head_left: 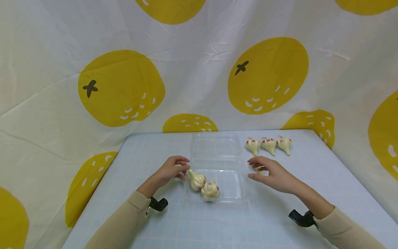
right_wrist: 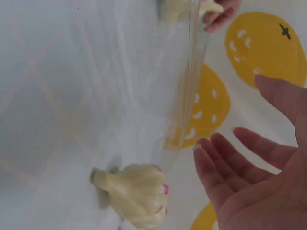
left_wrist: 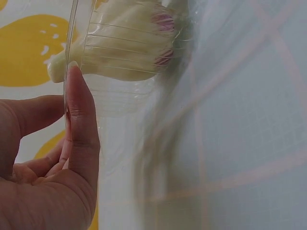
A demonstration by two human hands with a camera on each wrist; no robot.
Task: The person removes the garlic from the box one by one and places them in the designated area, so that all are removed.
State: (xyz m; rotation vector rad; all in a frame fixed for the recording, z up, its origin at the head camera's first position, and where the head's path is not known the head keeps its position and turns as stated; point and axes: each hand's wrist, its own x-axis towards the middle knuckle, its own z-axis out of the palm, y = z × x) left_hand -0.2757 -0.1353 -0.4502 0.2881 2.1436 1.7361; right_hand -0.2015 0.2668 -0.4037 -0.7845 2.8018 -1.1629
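A clear plastic clamshell box lies with its lid laid back, and two garlic bulbs sit in its left part. At the box's left rim, my left hand pinches the edge between thumb and finger; the left wrist view shows the rim between them, close to a bulb's stem. My right hand hovers just right of the box with fingers apart and holds nothing. Below it another garlic bulb rests on the table, mostly hidden by the hand in the head view.
Three garlic bulbs stand in a row at the back right, right of the raised lid. A pale checked cloth covers the table. Behind it hangs a white curtain with yellow fruit prints.
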